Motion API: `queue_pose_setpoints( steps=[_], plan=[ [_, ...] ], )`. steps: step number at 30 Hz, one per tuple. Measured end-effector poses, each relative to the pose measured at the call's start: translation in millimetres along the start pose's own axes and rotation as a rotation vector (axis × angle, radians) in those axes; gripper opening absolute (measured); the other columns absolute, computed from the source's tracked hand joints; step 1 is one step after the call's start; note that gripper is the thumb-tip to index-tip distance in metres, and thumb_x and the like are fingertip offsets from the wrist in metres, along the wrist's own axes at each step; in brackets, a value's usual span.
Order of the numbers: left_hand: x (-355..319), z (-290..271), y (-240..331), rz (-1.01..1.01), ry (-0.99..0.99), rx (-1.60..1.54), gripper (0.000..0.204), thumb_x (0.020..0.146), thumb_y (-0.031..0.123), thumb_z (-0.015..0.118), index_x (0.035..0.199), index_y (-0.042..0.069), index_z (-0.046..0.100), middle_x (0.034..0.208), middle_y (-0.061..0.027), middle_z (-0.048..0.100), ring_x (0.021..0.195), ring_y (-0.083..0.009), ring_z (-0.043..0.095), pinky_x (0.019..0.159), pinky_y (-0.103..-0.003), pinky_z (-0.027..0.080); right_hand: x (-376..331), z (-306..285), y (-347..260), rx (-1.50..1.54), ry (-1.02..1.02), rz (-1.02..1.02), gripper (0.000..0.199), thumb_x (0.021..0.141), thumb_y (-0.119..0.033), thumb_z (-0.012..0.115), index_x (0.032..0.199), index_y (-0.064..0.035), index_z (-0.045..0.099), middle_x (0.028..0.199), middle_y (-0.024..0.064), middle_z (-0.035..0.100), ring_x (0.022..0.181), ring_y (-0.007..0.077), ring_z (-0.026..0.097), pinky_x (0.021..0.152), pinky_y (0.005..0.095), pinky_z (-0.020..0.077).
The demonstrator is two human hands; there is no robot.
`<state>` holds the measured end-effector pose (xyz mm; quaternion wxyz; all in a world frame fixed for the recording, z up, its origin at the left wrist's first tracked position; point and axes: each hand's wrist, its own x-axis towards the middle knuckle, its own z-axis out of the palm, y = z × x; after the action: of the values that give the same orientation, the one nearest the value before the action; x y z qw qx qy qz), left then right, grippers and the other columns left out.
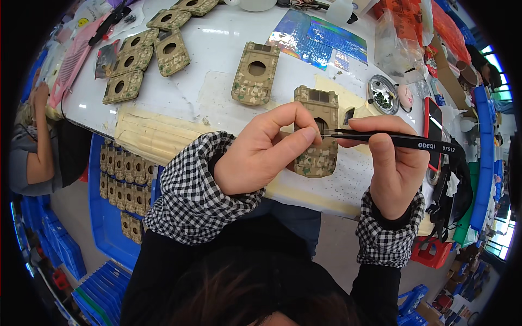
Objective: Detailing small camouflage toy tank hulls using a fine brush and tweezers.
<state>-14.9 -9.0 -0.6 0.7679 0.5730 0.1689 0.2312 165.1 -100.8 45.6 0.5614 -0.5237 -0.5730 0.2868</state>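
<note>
My right hand (396, 163) grips black tweezers (397, 139) whose fine tips point left. At those tips, the thumb and forefinger of my left hand (266, 149) are pinched together; whatever lies between them is too small to make out. Beneath my fingers rests a camouflage model tank hull (316, 157), its round opening partly covered by my left hand. A similar tan-and-green hull (252, 88) lies farther up the table, to the left. A small dark part (349, 115) sits just right of the nearer hull.
More camouflage hulls (169, 51) lie at the far left. A round metal dish (372, 81) holds small dark green pieces, near a red-edged phone (433, 127). Shiny holographic sheets (318, 35) lie at the back. A blue crate (111, 239) of hulls stands below left; another person's arm (41, 141) is beyond.
</note>
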Motion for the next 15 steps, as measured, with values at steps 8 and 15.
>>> queue_pose_setpoints(
  steps=[8, 15],
  plan=[
    [0.2, 4.2, 0.1, 0.030, 0.005, -0.010, 0.013, 0.098, 0.019, 0.047, 0.098, 0.008, 0.053, 0.089, 0.0057, 0.054, 0.070, 0.0004, 0.043, 0.061, -0.017, 0.037, -0.2, 1.1, 3.3, 0.153, -0.017, 0.064, 0.029, 0.100, -0.016, 0.045, 0.098, 0.0086, 0.060, 0.095, 0.0131, 0.062, 0.086, 0.0208, 0.067, 0.078, 0.0288, 0.0549],
    [-1.3, 0.4, -2.4, -0.019, -0.074, 0.027, 0.011, 0.098, 0.015, 0.046, 0.099, 0.005, 0.051, 0.090, 0.0037, 0.053, 0.070, -0.0004, 0.042, 0.062, -0.018, 0.036, 1.5, -0.9, 2.6, 0.236, -0.063, 0.145, 0.032, 0.101, -0.018, 0.042, 0.096, 0.0087, 0.058, 0.092, 0.0129, 0.062, 0.084, 0.0216, 0.069, 0.077, 0.0285, 0.0562]
  ],
)
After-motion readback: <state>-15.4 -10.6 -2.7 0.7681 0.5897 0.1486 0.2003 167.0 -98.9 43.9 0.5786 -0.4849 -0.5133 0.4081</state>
